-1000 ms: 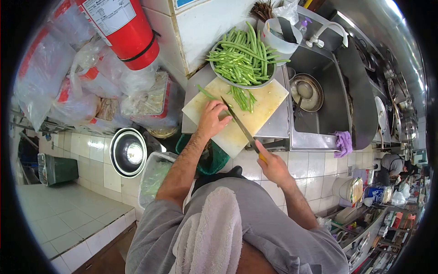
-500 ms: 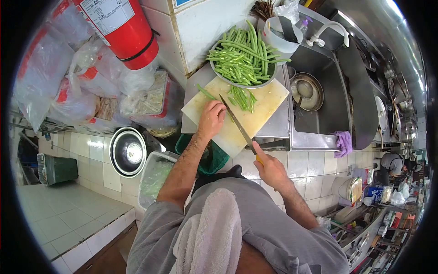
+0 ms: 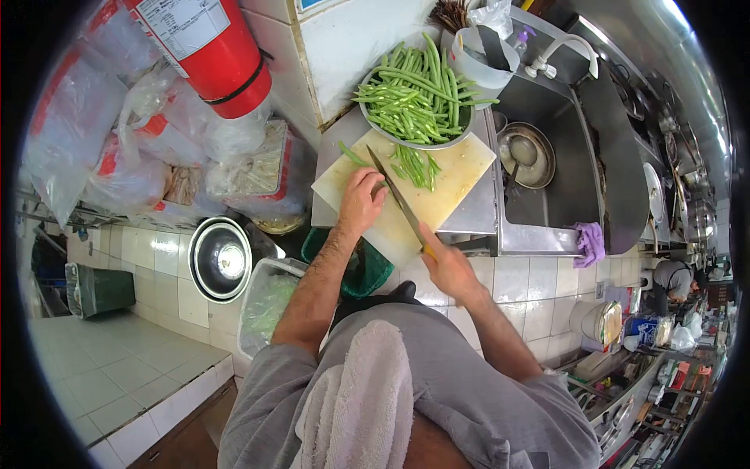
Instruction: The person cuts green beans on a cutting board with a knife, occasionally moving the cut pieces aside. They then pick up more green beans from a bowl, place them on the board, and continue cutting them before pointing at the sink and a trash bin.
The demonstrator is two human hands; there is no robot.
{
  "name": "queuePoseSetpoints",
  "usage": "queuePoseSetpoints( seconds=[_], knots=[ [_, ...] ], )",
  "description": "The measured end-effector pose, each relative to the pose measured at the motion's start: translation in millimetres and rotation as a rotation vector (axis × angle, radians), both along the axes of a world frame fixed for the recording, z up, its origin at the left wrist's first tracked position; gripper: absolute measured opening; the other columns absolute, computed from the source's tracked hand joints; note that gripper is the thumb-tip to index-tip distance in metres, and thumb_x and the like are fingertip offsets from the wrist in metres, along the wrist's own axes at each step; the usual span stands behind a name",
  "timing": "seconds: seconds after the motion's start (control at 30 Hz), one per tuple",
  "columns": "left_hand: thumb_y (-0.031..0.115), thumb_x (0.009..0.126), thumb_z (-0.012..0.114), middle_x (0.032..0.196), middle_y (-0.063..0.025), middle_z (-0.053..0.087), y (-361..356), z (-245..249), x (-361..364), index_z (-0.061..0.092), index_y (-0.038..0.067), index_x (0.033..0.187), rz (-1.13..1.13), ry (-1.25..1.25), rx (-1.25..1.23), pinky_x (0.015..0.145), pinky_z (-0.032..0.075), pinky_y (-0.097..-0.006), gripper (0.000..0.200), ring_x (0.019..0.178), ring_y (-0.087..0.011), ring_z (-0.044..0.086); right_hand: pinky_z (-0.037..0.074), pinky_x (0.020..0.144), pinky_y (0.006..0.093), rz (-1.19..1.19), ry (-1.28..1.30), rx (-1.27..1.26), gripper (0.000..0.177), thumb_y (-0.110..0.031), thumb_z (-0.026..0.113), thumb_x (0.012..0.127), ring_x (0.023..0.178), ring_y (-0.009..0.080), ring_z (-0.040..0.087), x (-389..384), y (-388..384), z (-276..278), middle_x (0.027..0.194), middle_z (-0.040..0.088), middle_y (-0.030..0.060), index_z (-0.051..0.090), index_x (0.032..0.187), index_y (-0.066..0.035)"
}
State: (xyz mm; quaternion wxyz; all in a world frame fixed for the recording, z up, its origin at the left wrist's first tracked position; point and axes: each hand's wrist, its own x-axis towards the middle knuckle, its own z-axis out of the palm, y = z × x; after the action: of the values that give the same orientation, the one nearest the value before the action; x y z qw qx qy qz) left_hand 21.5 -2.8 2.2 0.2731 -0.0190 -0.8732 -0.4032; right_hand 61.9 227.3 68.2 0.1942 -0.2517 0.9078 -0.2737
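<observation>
On the pale cutting board (image 3: pixel 453 176), my left hand (image 3: pixel 361 203) is curled with its fingertips down on a green bean (image 3: pixel 353 154), whose end sticks out past them. My right hand (image 3: pixel 451 273) is wrapped round the yellow handle of a kitchen knife (image 3: pixel 400 195). Its long blade lies slantwise across the board, close beside my left fingertips. Cut bean pieces (image 3: pixel 418 168) lie to the right of the blade. Behind them, a metal bowl (image 3: pixel 445 144) is heaped with whole and sliced green beans. The part of the bean under my fingers is hidden.
A steel sink (image 3: pixel 539 211) with a pan (image 3: pixel 539 160) in it is at the right, a purple cloth (image 3: pixel 588 244) over its edge. A red fire extinguisher (image 3: pixel 226 70) and bagged tubs (image 3: pixel 148 148) stand left. Below are a clear bin (image 3: pixel 266 301) and a green basket (image 3: pixel 371 273).
My right hand has moved up and left with the knife. The blade has shifted left, nearer to my left fingers. My left hand stays almost in place.
</observation>
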Motion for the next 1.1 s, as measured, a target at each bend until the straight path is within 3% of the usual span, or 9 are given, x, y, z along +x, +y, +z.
queuePoseSetpoints(
  seconds=[0.13,0.33,0.53,0.6,0.73,0.83,0.9,1.03,1.1],
  knots=[
    [0.004,0.074,0.069,0.105,-0.0129,0.055,-1.3,-3.8,0.8,0.061,0.002,0.095,-0.002,-0.018,0.010,0.089,0.044,-0.0397,0.023,0.101,-0.0327,0.051,0.049,0.071,0.0493,-0.035,-0.128,0.005,0.068,-0.012,0.058,0.085,0.080,0.0424,0.062,17.3,37.5,13.7,0.085,0.064,0.0244,0.027,0.145,-0.022],
    [0.004,0.074,0.068,0.104,-0.0123,0.056,-4.3,-1.1,-0.3,0.062,0.002,0.094,-0.068,-0.014,-0.043,0.088,0.044,-0.0391,0.021,0.101,-0.0322,0.052,0.049,0.072,0.0488,0.011,0.096,0.012,0.067,-0.013,0.058,0.085,0.080,0.0394,0.062,-5.1,10.1,8.3,0.087,0.064,0.0233,0.028,0.144,-0.023],
    [0.002,0.075,0.065,0.102,-0.0125,0.056,-0.7,-0.1,-2.0,0.062,0.001,0.093,-0.015,-0.028,0.013,0.087,0.045,-0.0391,0.019,0.100,-0.0322,0.052,0.049,0.072,0.0469,-0.026,-0.049,0.077,0.067,-0.010,0.059,0.085,0.081,0.0396,0.062,16.8,28.3,16.6,0.088,0.065,0.0207,0.030,0.144,-0.023],
    [0.002,0.075,0.065,0.101,-0.0125,0.056,-0.2,0.4,-2.3,0.062,0.001,0.093,0.035,0.002,0.039,0.086,0.045,-0.0393,0.018,0.099,-0.0323,0.053,0.049,0.071,0.0460,-0.033,-0.114,-0.031,0.067,-0.011,0.060,0.085,0.080,0.0388,0.062,31.0,55.3,20.8,0.086,0.065,0.0199,0.030,0.144,-0.023],
    [0.003,0.076,0.065,0.100,-0.0118,0.057,-2.4,-3.3,0.2,0.062,0.001,0.094,-0.046,0.006,-0.009,0.086,0.045,-0.0383,0.017,0.098,-0.0310,0.054,0.049,0.073,0.0458,-0.044,-0.130,0.046,0.067,-0.012,0.060,0.085,0.080,0.0393,0.062,22.1,49.0,18.6,0.087,0.065,0.0193,0.030,0.144,-0.024],
    [0.004,0.078,0.065,0.101,-0.0111,0.058,-6.7,-9.4,-1.9,0.062,0.002,0.094,-0.101,-0.009,-0.010,0.085,0.046,-0.0368,0.017,0.096,-0.0296,0.056,0.049,0.075,0.0457,-0.050,-0.028,0.158,0.066,-0.013,0.060,0.086,0.083,0.0401,0.062,7.8,24.5,13.8,0.090,0.065,0.0198,0.030,0.144,-0.024],
    [0.005,0.078,0.065,0.101,-0.0111,0.058,-5.7,-9.7,-4.1,0.063,0.002,0.094,-0.109,-0.007,-0.006,0.084,0.047,-0.0364,0.016,0.094,-0.0294,0.056,0.050,0.074,0.0463,-0.002,0.081,0.028,0.065,-0.014,0.058,0.087,0.084,0.0382,0.063,2.6,16.4,10.9,0.093,0.065,0.0196,0.028,0.145,-0.023],
    [0.004,0.077,0.066,0.097,-0.0119,0.059,-0.8,-5.7,-1.7,0.063,0.002,0.090,-0.027,-0.072,0.132,0.082,0.047,-0.0374,0.014,0.092,-0.0306,0.057,0.051,0.074,0.0462,0.025,0.073,0.018,0.065,-0.014,0.058,0.088,0.086,0.0380,0.062,2.9,12.4,17.1,0.096,0.064,0.0200,0.028,0.145,-0.022],
    [0.003,0.076,0.066,0.095,-0.0130,0.059,-1.3,-4.5,-1.4,0.063,0.001,0.089,-0.018,-0.066,0.153,0.082,0.047,-0.0387,0.014,0.092,-0.0320,0.057,0.049,0.081,0.0448,0.005,-0.008,0.028,0.066,-0.015,0.060,0.088,0.091,0.0406,0.061,4.7,13.2,20.2,0.105,0.063,0.0213,0.028,0.145,-0.026]
  ],
)
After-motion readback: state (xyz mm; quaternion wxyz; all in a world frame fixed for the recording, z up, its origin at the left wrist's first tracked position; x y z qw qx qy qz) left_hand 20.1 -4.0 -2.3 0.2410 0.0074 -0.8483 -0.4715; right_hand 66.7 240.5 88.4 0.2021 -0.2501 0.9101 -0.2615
